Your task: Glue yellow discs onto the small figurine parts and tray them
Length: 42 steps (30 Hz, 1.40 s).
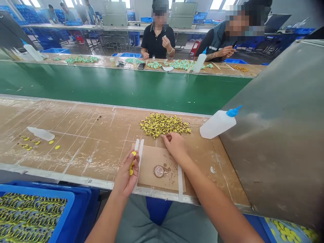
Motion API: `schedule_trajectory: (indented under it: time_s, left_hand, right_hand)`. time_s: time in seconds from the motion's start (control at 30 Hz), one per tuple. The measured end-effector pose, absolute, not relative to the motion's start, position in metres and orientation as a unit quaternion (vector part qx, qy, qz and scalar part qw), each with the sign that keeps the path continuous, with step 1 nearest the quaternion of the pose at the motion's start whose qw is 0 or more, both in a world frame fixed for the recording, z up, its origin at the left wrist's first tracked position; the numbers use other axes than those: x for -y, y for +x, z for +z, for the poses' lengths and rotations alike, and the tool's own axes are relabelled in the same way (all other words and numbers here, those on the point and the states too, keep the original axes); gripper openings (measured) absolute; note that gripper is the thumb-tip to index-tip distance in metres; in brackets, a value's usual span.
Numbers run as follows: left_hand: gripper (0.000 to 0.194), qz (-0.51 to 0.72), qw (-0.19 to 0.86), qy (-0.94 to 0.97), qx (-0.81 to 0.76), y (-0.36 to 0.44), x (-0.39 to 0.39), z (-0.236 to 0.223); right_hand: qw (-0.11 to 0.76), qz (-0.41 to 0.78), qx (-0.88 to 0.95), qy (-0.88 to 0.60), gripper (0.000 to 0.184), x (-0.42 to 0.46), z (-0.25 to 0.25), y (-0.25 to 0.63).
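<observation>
My left hand (128, 170) is closed around several small yellow discs (133, 153) that show between the thumb and fingers. It is held over the left edge of a taped-down cardboard sheet (149, 157). Farther forward, my right hand (174, 143) has thumb and forefinger pinched at the near edge of a heap of small yellow-and-black pieces (164, 124). Whatever sits between those fingertips is too small to make out. Between my forearms, a small round dish (159, 171) with a shiny surface rests on the cardboard, with dark wet spots beside it.
A white bottle with a blue nozzle (218, 124) leans by a metal panel (275, 128) at right. Leftward lie a white strip-like piece (41, 133) and yellow discs (57, 147). A blue crate (71, 202) stands low left. Beyond the green conveyor (121, 86), two people work.
</observation>
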<state>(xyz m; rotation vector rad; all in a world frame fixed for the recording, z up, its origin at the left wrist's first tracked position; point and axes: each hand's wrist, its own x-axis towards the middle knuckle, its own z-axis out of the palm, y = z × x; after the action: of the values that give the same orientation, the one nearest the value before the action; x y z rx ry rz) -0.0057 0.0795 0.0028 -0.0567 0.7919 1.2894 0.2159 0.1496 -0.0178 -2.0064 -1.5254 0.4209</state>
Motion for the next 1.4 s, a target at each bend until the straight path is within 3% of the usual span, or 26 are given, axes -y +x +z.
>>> schedule_trajectory:
  time_s: [0.33,0.67,0.8,0.97,1.4]
  left_hand:
    - [0.026,0.582,0.711,-0.001,-0.395,0.003,-0.085,0.005]
    - [0.026,0.564,0.745,-0.018,-0.356,-0.007,-0.078,-0.001]
    - [0.024,0.564,0.745,0.010,-0.357,-0.008,-0.077,-0.007]
    - [0.020,0.563,0.752,0.030,-0.342,-0.007,-0.077,-0.010]
    - [0.030,0.551,0.746,0.061,-0.370,-0.007,-0.075,-0.018]
  right_hand:
    - [0.273,0.139,0.614,-0.727,0.018,-0.153,-0.029,0.216]
    - [0.307,0.192,0.715,-0.598,0.010,-0.134,-0.008,0.243]
    - [0.285,0.204,0.736,-0.579,0.013,-0.127,-0.002,0.253]
    - [0.251,0.240,0.729,-0.590,0.003,-0.126,-0.003,0.252]
    - [0.311,0.199,0.756,-0.541,0.020,-0.115,-0.019,0.245]
